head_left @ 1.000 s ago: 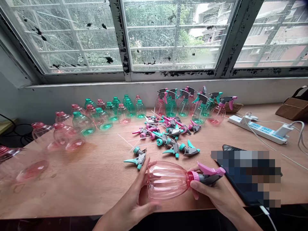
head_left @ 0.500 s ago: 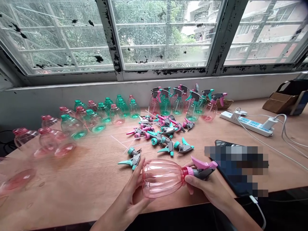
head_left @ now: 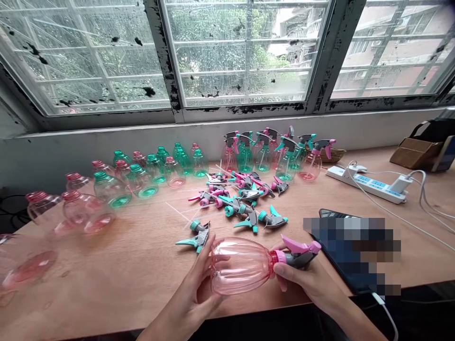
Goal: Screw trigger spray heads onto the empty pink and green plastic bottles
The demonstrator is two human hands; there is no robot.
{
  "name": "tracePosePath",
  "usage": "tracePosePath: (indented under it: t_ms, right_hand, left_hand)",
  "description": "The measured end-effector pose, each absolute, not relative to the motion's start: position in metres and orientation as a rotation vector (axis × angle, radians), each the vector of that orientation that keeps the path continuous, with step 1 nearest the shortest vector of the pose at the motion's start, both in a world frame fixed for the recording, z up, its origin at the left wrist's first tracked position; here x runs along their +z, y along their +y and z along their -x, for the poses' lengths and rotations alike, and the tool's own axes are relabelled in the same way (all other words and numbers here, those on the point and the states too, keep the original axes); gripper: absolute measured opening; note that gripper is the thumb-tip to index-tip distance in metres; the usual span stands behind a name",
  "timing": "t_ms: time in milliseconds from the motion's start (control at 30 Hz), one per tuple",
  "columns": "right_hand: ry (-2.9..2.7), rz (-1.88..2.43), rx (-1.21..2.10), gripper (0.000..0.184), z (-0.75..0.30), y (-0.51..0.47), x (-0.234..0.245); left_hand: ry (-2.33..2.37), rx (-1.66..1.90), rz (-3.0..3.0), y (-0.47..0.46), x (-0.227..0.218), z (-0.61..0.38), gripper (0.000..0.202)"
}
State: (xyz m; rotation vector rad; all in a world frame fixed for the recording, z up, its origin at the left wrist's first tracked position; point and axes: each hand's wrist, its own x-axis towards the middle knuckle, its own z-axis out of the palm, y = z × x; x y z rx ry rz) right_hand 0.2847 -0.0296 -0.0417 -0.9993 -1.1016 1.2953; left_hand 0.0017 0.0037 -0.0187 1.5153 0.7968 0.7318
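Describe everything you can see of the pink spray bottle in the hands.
The pink spray bottle is clear, rose-tinted plastic with a rounded, ribbed body, seemingly empty. It lies sideways over the near edge of the wooden table, base leftward. A grey spray head with pink trigger and collar sits on its neck. The left hand cups the base; the right hand grips the neck and head.

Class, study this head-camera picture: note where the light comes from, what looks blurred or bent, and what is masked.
Head view: soft daylight through the window, faint shadows on the table; the window frame bows from lens distortion; pink bottles at the left edge smear and stretch; a pixelated block masks the phone; the held pink spray bottle is sharp.
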Motion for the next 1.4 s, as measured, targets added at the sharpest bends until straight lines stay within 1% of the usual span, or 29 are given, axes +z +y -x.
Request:
tracePosePath:
  t_ms: [67, 133, 200, 300, 533, 700, 800, 900, 1033, 1067, 1100, 1167, 1200, 1233, 1300, 1333, 1367, 1400]
  right_hand:
    - [-1.089, 1.009, 1.300, 0.026, -0.285, -0.030, -0.042]
    - [-1.081, 1.010, 1.305, 0.029, -0.285, -0.031, -0.042]
    - [-1.087, 1.005, 1.314, 0.029, -0.285, -0.031, -0.041]
    - [-1.105, 0.993, 1.329, 0.029, -0.284, -0.032, -0.037]
    - [-1.135, 1.053, 1.312, 0.032, -0.283, -0.033, -0.032]
    - [-1.136, 1.071, 1.316, 0.030, -0.284, -0.034, -0.036]
    - [-1.130, 1.063, 1.324, 0.032, -0.284, -0.033, -0.037]
    - [-1.117, 1.024, 1.374, 0.036, -0.284, -0.033, -0.038]
    - [-1.101, 1.033, 1.400, 0.043, -0.284, -0.036, -0.039]
    - [-1.116, 1.051, 1.369, 0.042, -0.284, -0.038, -0.038]
    - [-1.143, 1.077, 1.312, 0.040, -0.283, -0.040, -0.037]
    - [-1.224, 1.153, 1.128, 0.034, -0.283, -0.044, -0.034]
    - [-1.271, 1.189, 1.011, 0.031, -0.283, -0.047, -0.032]
    - [-1.317, 1.206, 0.894, 0.031, -0.283, -0.049, -0.031]
    - [-1.384, 1.188, 0.727, 0.032, -0.282, -0.053, -0.029]
    - [-1.397, 1.183, 0.697, 0.033, -0.282, -0.054, -0.029]
    - [-1.396, 1.188, 0.708, 0.033, -0.281, -0.054, -0.029]
    - [-1.375, 1.199, 0.767, 0.032, -0.281, -0.054, -0.031]
  left_hand:
    - [0.789, 0.728, -1.519, 0.004, -0.018, -0.003, 0.091]
    - [0.775, 0.706, -1.508, 0.004, -0.016, -0.003, 0.101]
    - [0.764, 0.696, -1.463, 0.004, -0.014, -0.002, 0.104]
    - [0.773, 0.678, -1.429, 0.004, -0.014, 0.000, 0.096]
    - [0.794, 0.704, -1.552, 0.003, -0.018, -0.001, 0.086]
    - [0.780, 0.698, -1.561, 0.002, -0.016, 0.000, 0.101]
    - [0.765, 0.662, -1.530, 0.003, -0.016, 0.003, 0.095]
    - [0.770, 0.665, -1.642, 0.003, -0.020, 0.006, 0.088]
    - [0.679, 0.787, -1.841, 0.000, -0.026, 0.003, 0.067]
    - [0.683, 0.825, -1.855, -0.001, -0.027, 0.002, 0.068]
    - [0.689, 0.850, -1.846, -0.003, -0.026, 0.002, 0.077]
    - [0.679, 0.858, -1.783, -0.005, -0.025, 0.001, 0.103]
    - [0.664, 0.846, -1.743, -0.005, -0.024, 0.002, 0.110]
    - [0.657, 0.826, -1.702, -0.005, -0.023, 0.003, 0.109]
    - [0.666, 0.789, -1.648, -0.004, -0.022, 0.006, 0.091]
    - [0.680, 0.781, -1.646, -0.003, -0.021, 0.007, 0.083]
    - [0.696, 0.780, -1.660, -0.002, -0.021, 0.009, 0.081]
    - [0.708, 0.783, -1.689, 0.000, -0.020, 0.010, 0.082]
